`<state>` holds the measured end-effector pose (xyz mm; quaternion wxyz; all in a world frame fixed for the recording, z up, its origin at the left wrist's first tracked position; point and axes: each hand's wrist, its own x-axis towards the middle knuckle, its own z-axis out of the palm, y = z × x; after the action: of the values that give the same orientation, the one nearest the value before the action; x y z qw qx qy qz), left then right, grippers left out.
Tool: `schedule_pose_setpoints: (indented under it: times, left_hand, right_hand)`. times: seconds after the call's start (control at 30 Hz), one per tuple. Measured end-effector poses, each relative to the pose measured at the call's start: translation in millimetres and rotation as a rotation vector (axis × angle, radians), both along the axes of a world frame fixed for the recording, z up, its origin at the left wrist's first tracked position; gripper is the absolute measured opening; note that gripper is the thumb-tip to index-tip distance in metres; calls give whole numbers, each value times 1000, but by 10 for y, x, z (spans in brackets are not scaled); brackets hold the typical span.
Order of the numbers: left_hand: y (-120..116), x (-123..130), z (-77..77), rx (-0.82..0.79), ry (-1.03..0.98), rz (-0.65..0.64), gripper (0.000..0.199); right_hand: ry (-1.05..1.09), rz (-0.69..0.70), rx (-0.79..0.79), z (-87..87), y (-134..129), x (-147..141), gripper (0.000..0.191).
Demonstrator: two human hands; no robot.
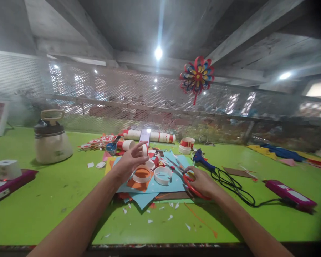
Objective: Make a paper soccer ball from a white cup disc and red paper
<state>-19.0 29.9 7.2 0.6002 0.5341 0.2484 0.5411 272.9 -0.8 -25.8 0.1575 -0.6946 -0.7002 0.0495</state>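
Rings (pixel 162 181) lie between left hand (pixel 127 162) and right hand (pixel 202 181), which holds scissors (pixel 186 180).

Bare forearms (pixel 81 210) taper smoothly to narrower wrists (pixel 115 175) and bare hands (pixel 126 162).

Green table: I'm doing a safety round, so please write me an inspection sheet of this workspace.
Surface: green table, flat, partly covered by paper.
Job's things: white rings on orange and blue paper; scissors.
Clutter: white scraps toward the near edge.
Hands: left hand at a small white piece, grip unclear; right hand holds the scissors.
Cables: black cable, loosely looped between blue glue gun and purple power strip.
Surroundings: mesh screen, flower-shaped ornament, lit lamp.
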Motion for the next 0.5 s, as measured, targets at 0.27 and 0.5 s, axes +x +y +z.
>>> schedule_pose_setpoints:
  times: [0.27,0.5]
  left_hand:
    - [-17,3,-8,48,65,-49,63]
    - [47,49,-64,216,331,168,60]
  right_hand:
    - [109,-52,264,40,-10,-60,48]
    - [217,-21,418,41,-62,-135,53]
